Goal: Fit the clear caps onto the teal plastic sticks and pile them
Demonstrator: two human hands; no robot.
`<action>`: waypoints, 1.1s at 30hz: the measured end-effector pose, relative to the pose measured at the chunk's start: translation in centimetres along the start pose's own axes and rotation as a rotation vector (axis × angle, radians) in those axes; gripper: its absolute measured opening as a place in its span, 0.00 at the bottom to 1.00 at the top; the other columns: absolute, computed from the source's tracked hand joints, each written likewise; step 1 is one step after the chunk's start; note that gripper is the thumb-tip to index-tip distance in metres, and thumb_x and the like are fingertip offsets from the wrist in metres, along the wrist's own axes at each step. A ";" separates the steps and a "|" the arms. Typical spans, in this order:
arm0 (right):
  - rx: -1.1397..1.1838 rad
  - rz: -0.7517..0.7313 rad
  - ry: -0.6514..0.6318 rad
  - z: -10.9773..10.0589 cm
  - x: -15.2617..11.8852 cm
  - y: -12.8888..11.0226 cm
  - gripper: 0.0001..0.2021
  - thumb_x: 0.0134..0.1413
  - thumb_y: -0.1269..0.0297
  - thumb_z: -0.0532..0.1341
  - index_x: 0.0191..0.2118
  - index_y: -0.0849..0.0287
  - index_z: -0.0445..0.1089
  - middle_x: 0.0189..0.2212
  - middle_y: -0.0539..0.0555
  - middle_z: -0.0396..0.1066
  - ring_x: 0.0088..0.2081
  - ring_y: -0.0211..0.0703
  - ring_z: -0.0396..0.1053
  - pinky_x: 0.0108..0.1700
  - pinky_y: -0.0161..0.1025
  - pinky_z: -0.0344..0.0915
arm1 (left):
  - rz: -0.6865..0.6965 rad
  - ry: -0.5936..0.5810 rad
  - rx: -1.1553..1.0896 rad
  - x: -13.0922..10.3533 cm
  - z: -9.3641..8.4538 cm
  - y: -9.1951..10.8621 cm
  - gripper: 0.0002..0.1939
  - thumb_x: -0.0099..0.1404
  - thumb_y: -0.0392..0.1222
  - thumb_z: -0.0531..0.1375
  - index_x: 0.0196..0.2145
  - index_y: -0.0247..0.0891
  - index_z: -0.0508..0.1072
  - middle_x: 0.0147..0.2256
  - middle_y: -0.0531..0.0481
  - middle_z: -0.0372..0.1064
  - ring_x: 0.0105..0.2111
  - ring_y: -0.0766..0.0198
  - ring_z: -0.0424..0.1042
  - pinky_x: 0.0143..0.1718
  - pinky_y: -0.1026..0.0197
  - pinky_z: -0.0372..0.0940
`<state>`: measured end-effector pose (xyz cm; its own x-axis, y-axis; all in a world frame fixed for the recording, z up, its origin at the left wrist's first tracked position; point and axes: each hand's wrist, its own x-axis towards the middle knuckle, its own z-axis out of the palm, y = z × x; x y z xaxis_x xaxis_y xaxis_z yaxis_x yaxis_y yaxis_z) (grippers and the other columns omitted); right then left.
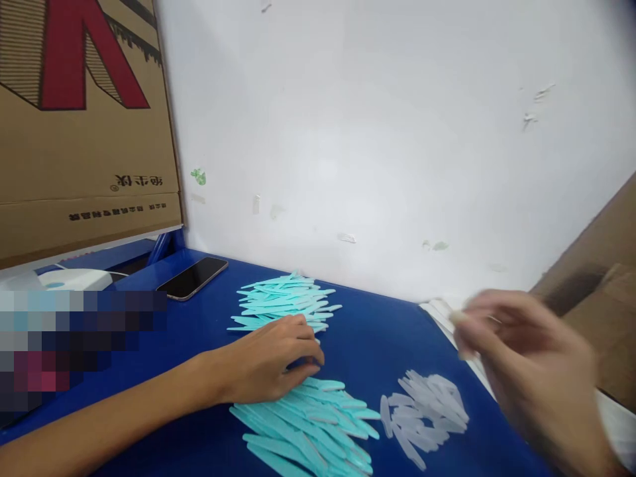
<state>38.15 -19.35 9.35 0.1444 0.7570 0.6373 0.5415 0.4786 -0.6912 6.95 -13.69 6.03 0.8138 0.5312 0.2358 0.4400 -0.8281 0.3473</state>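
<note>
Two heaps of slim, tapered turquoise plastic pieces, shaped like eyebrow razors, lie on the blue table: a far heap [283, 298] and a near heap [318, 424]. Between them is my left hand [278, 354], fingers curled and thumb tip close to the index fingertip; anything pinched there is hidden. To the right of the near heap lies a small pile of translucent, frosted plastic sleeves [430, 411]. My right hand [534, 371] is raised above the table's right side, blurred by motion. Its thumb and fingers are drawn together, and what they hold cannot be made out.
A phone [193, 277] lies at the table's back left, beside a white rounded object [82, 279]. A large printed cardboard box [89, 152] stands at the left. A white wall [348, 146] rises behind the table [368, 318]. More cardboard [606, 318] is at the right.
</note>
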 end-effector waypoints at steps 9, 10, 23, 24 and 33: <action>-0.415 0.171 -0.862 -1.5 3.3 4.7 0.19 0.59 0.43 0.63 0.45 0.50 0.78 0.45 0.55 0.78 0.45 0.53 0.75 0.46 0.44 0.71 | -0.127 -0.142 -0.115 -0.3 -0.1 0.1 0.11 0.72 0.42 0.60 0.50 0.45 0.77 0.47 0.50 0.73 0.45 0.59 0.72 0.43 0.60 0.65; -0.435 0.192 -0.896 -1.8 3.2 5.0 0.19 0.58 0.43 0.63 0.46 0.49 0.78 0.46 0.54 0.78 0.47 0.54 0.75 0.47 0.45 0.70 | -0.133 -0.146 -0.121 -0.2 -0.1 0.0 0.10 0.72 0.41 0.60 0.50 0.45 0.77 0.47 0.50 0.73 0.45 0.60 0.72 0.43 0.61 0.65; -0.366 0.241 -1.050 -1.8 2.6 7.3 0.17 0.52 0.48 0.68 0.41 0.54 0.77 0.38 0.53 0.78 0.41 0.50 0.74 0.40 0.40 0.68 | -0.184 -0.137 -0.174 0.1 -0.3 0.1 0.08 0.73 0.43 0.58 0.40 0.43 0.76 0.40 0.51 0.73 0.39 0.61 0.70 0.36 0.63 0.63; -0.345 0.226 -1.043 -1.7 2.6 7.2 0.15 0.54 0.48 0.67 0.40 0.54 0.77 0.37 0.53 0.78 0.40 0.49 0.74 0.39 0.40 0.68 | -0.182 -0.125 -0.174 0.0 -0.2 0.1 0.08 0.73 0.43 0.57 0.40 0.43 0.76 0.39 0.50 0.73 0.38 0.60 0.70 0.36 0.63 0.63; -0.294 0.165 -1.006 -1.3 2.6 6.0 0.14 0.62 0.50 0.62 0.35 0.55 0.77 0.31 0.52 0.78 0.34 0.47 0.75 0.36 0.39 0.66 | -0.222 -0.111 -0.179 0.3 -0.3 0.4 0.09 0.75 0.45 0.54 0.40 0.42 0.73 0.35 0.51 0.72 0.34 0.62 0.68 0.31 0.64 0.61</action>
<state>42.91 -15.07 7.30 -0.4443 0.8870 -0.1257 0.7765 0.3113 -0.5479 7.28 -13.82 6.47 0.7461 0.6647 0.0393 0.5456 -0.6441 0.5362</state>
